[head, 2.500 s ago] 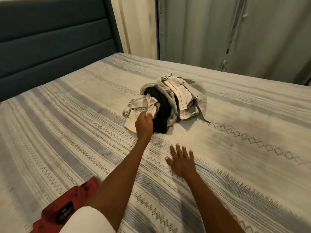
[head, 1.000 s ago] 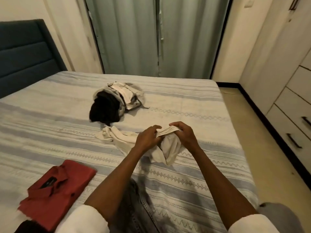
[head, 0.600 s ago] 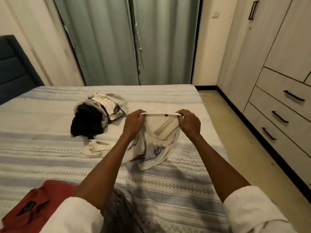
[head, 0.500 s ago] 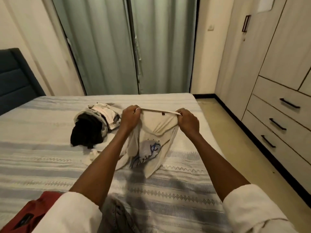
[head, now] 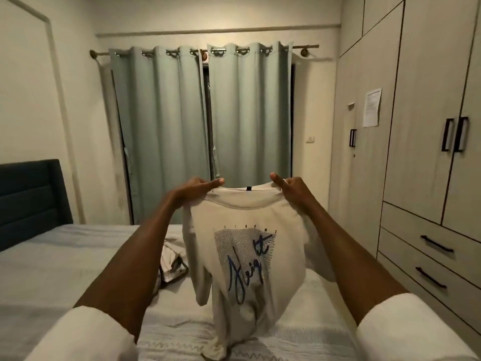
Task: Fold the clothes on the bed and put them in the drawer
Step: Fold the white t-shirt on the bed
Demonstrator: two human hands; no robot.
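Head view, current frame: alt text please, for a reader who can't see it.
Both hands, left hand and right hand, hold a beige printed T-shirt up by its shoulders, its hem touching the striped bed. More clothes lie behind it; closed drawers stand right, green curtains ahead.

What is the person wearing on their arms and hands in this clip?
Both hands, the left hand and the right hand, are bare, with no gloves. Forearms are uncovered; white sleeves are pushed up towards the elbows on both arms.
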